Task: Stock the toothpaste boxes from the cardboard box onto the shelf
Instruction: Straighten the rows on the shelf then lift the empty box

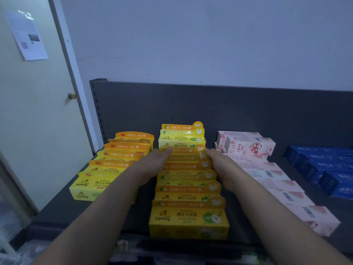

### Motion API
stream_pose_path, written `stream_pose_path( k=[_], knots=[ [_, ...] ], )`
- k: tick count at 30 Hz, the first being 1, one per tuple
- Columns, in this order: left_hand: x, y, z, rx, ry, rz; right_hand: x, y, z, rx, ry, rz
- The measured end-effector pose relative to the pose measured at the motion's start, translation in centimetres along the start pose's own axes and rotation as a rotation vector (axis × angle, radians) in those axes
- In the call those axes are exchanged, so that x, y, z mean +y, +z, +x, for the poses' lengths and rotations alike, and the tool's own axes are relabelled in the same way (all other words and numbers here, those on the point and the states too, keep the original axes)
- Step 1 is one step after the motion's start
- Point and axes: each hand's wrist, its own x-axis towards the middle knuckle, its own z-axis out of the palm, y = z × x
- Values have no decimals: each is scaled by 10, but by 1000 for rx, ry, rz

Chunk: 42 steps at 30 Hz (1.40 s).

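Observation:
A row of yellow toothpaste boxes [189,217] with green apple pictures runs front to back down the middle of the dark shelf [63,213]. Two more lie stacked at the far end [181,139]. My left hand [152,163] lies flat against the left side of this row, fingertips at a box near the back. My right hand [219,163] presses the row's right side at the same depth. Both hands squeeze the row between them, fingers straight. The cardboard box is out of view.
A row of yellow-orange boxes [107,169] stands to the left, pink boxes [277,180] to the right, blue boxes [324,169] at the far right. The shelf's dark back panel [210,108] rises behind. A door [38,111] is at the left.

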Motion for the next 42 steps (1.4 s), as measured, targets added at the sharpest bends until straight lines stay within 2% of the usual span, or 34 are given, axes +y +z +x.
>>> stream_pose_path(
  k=[6,10,16,22,26,31,36,42],
  knots=[
    [-2,8,-16,-17,-17,-65,-4,12,-44,-9,-31,47],
    [-6,5,-22,27,-20,-62,8,7,-36,-67,-14,196],
    [-22,7,-48,36,18,-86,29,2,-53,-175,-1,207],
    [-27,11,-62,36,27,-98,28,17,-74,-210,-10,320],
    [-27,9,-74,77,3,-167,32,11,-81,-202,-31,317],
    [-33,12,-89,52,10,-229,47,13,-92,-209,-47,308],
    [-35,18,-98,121,69,-115,52,28,-98,-110,-71,291],
    [-42,17,-104,138,131,-153,59,25,-103,-87,-159,267]
  ],
)
